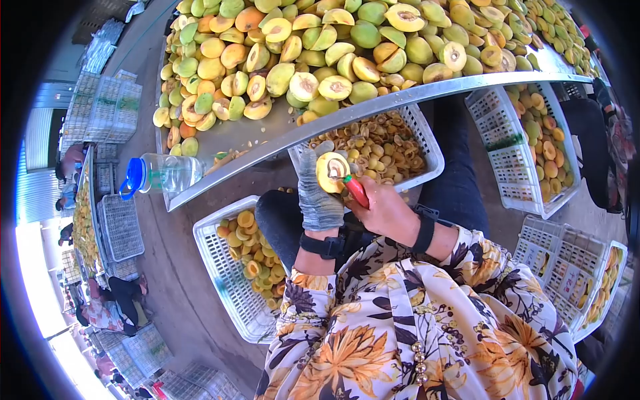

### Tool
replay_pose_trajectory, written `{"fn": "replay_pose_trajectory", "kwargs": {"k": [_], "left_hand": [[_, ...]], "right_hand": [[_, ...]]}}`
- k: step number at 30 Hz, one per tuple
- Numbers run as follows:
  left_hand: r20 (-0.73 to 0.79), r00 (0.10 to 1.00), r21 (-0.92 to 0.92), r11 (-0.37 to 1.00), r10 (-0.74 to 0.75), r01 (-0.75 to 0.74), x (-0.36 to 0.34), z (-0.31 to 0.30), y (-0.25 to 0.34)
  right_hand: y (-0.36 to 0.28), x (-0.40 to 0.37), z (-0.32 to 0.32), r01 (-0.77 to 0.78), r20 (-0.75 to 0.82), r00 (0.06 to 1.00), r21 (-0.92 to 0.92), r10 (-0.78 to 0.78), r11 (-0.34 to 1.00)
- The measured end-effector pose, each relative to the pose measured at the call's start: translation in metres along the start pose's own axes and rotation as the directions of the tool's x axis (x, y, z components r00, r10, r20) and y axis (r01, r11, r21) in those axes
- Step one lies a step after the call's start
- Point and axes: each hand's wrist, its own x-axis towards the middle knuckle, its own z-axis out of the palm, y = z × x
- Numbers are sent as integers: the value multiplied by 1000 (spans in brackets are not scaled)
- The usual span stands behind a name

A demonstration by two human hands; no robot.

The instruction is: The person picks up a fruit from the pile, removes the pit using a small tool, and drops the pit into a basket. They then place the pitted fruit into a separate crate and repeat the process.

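Note:
My left hand point(315, 193), in a grey knit glove, grips a halved yellow stone fruit point(325, 179), its cut face and brown pit cavity turned up. Bare fingers of my right hand point(388, 212) are wrapped round a red-handled pitting tool point(357, 192) with a green collar. The tool's tip meets the cut face beside the cavity; the exact shape of the tip is hidden. Both hands are above my lap, just in front of a white crate point(433, 157) of small brown-yellow pieces, perhaps pits and scraps.
A metal-edged table point(267, 143) heaped with green and yellow halved fruit point(320, 60) stands ahead. On its left corner lies a clear bottle with a blue cap point(163, 175). Fruit crates flank me at left point(220, 267) and right point(497, 147). Other people sit farther left.

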Motion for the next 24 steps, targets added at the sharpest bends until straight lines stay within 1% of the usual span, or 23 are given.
{"fn": "replay_pose_trajectory", "kwargs": {"k": [2, 4, 6, 7, 8, 9, 10, 12, 13, 14, 16, 17, 18, 20, 21, 22, 23, 24], "left_hand": [[58, 998, 39, 999, 11, -13, -1, 3, -1], [32, 999, 20, 999, 30, -31, -2, 4, -6], [16, 996, -8, 997, 83, -83, 0, 0, -12], [16, 997, -9, 997, 80, -79, -1, -1, -11], [62, 998, 101, 994, 24, -30, -3, -1, -8], [103, 994, 212, 977, -35, 13, -3, -2, -5], [102, 994, 210, 978, -36, 14, -2, -3, -2], [153, 963, 113, 972, -220, 204, 3, -5, 6], [213, 901, 100, 926, -378, 365, 5, -5, 14], [208, 903, 98, 926, -376, 364, 9, -6, 18], [237, 797, 213, 830, -556, 516, 14, -5, 23], [258, 847, 239, 880, -466, 411, 12, -2, 23], [258, 847, 241, 880, -465, 410, 9, 1, 24], [273, 929, 139, 966, -251, 220, -1, 5, 27], [208, 971, 143, 986, -120, 91, -3, 3, 20], [207, 971, 144, 986, -119, 90, -1, -2, 13], [205, 975, 102, 992, -87, 67, 0, -7, 7], [200, 978, 59, 997, -55, 44, 0, -12, 1]], "right_hand": [[2, 0, -2, -20, 32, 999, 10, 19, 1000], [6, -2, -1, -9, 30, 1000, 14, 8, 1000], [7, -5, -1, 2, 28, 1000, 17, -3, 1000], [5, -7, -3, -12, 67, 998, 14, 11, 1000], [5, -9, -4, -27, 106, 994, 10, 25, 1000], [8, -10, -2, -30, 107, 994, 9, 28, 1000], [13, -11, 1, -38, 137, 990, 13, 36, 999], [20, -13, 3, -47, 173, 984, 19, 43, 999], [21, -14, 3, -55, 205, 978, 24, 49, 998], [22, -15, 3, -62, 237, 970, 29, 53, 998], [21, -12, -1, -88, 266, 961, 40, 74, 995], [19, -10, -3, -116, 288, 953, 49, 97, 992], [17, -8, -5, -115, 287, 953, 50, 96, 992], [7, -3, -12, -71, 267, 963, 139, 32, 988], [0, -1, -17, -69, 267, 963, 141, 29, 988], [-16, 2, -26, -300, 416, 888, 201, 196, 933], [-25, 2, -29, -522, 569, 754, 217, 328, 825], [-24, 1, -27, -524, 576, 749, 214, 326, 824]]}}
